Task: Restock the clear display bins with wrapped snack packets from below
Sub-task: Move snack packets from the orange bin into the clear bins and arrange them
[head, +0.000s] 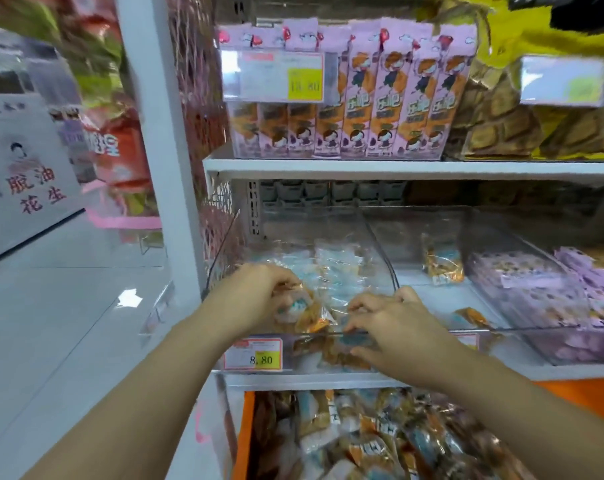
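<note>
White store shelving [328,165] is carrying a row of clear display bins, with an orange-lined stock bin [246,427] sitting directly below and holding a deep heap of wrapped snack packets [380,441]. Restocking is judged to be partly done. The left clear bin [224,244] is holding a loose layer of packets that is covering its floor but lying well short of the rim. The middle clear bin [432,220] beside it is showing only a few packets and mostly bare floor, so it is likely needing filling next. Both forearms are reaching forward over the left clear bin's front lip. The left hand [259,292], palm down, is gripping a packet inside the bin with curled fingers [281,279]. The right hand [394,327] is grasping another packet at the front lip, just above the price label [253,355].
</note>
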`<state>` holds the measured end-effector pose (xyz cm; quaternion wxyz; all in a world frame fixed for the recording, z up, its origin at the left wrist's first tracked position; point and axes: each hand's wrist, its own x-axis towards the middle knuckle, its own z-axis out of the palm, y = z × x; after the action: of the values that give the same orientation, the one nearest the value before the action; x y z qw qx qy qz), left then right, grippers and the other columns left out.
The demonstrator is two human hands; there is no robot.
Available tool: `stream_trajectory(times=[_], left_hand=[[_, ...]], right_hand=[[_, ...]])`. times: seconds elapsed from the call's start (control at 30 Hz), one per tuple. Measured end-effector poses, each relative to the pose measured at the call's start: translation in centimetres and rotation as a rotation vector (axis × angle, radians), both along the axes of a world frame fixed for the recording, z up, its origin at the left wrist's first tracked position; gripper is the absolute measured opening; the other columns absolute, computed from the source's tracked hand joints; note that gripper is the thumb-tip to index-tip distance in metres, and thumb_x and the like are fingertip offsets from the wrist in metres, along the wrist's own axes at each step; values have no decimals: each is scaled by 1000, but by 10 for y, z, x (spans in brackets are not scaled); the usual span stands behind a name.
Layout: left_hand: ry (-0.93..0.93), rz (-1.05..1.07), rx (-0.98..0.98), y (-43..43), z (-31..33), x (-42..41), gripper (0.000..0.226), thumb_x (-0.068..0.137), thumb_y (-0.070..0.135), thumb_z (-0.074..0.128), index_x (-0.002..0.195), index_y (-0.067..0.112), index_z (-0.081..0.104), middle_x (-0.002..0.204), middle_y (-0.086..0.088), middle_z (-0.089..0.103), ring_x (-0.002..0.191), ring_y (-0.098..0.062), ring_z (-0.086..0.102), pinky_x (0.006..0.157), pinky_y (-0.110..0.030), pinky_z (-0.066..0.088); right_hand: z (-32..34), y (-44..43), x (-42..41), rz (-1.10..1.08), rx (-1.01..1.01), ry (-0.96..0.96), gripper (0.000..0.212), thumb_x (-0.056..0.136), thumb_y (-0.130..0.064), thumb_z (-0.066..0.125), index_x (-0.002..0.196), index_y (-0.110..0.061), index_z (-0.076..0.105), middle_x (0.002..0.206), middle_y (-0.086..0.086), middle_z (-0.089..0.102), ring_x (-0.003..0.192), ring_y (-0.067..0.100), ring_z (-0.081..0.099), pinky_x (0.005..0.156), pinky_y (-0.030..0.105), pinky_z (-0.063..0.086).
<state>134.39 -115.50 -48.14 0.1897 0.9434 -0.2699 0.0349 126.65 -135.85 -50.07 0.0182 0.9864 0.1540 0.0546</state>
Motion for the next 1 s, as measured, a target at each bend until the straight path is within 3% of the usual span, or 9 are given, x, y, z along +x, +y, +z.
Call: stream_trajectory(times=[0.13,0.33,0.43,0.53,0.7,0.8,0.9,1.0], left_hand=[[-22,12,58,7,7,1,23,91,28,61,109,41,65,104,14,69,98,-13,61,85,-36,51],[-60,-15,315,-14,-10,-11,29,94,21,54,113,39,64,117,4,64,105,-21,60,77,-26,44],[-30,30,340,-24,-15,-6,33,92,16,55,116,37,64,120,-1,62,106,-23,59,76,-27,42],[25,12,381,-31,-19,0,32,89,13,58,115,29,66,117,-5,62,105,-25,59,74,-27,42],[146,-53,433,-32,-22,9,31,95,10,53,121,25,62,123,-3,60,108,-24,57,80,-30,45],[276,-111,389,-26,-20,11,27,99,24,49,123,19,62,122,-3,61,105,-22,56,83,-28,41],[369,-125,221,-17,-16,5,32,99,32,48,126,19,60,127,0,61,108,-17,56,89,-25,38],[244,-50,4,4,-9,1,29,94,27,59,122,24,63,120,4,66,104,-11,61,96,-25,45]], right_hand=[[-7,4,5,-28,-117,28,35,92,-43,46,122,-28,56,130,-6,47,120,16,42,96,39,21],[-9,7,6,-51,-174,-31,25,95,-28,43,107,-18,62,106,-5,51,103,17,47,79,36,15],[-10,6,4,-56,-171,-61,18,94,-24,44,102,-21,60,103,-7,53,100,15,49,72,35,10],[-12,4,6,-62,-126,-92,13,94,-23,46,100,-25,58,106,-11,56,98,12,50,73,33,10],[-10,4,10,-12,-118,-121,25,97,-40,44,111,-25,58,115,-13,54,107,11,46,84,32,11],[-13,5,11,21,-148,-85,23,96,-39,45,109,-25,59,111,-12,57,104,12,48,87,32,11],[-9,3,10,33,-134,-2,24,95,-44,45,105,-28,59,107,-13,58,101,11,51,88,32,15],[8,5,13,35,26,16,28,94,-48,47,110,-33,63,110,-16,60,104,7,52,94,30,25]])
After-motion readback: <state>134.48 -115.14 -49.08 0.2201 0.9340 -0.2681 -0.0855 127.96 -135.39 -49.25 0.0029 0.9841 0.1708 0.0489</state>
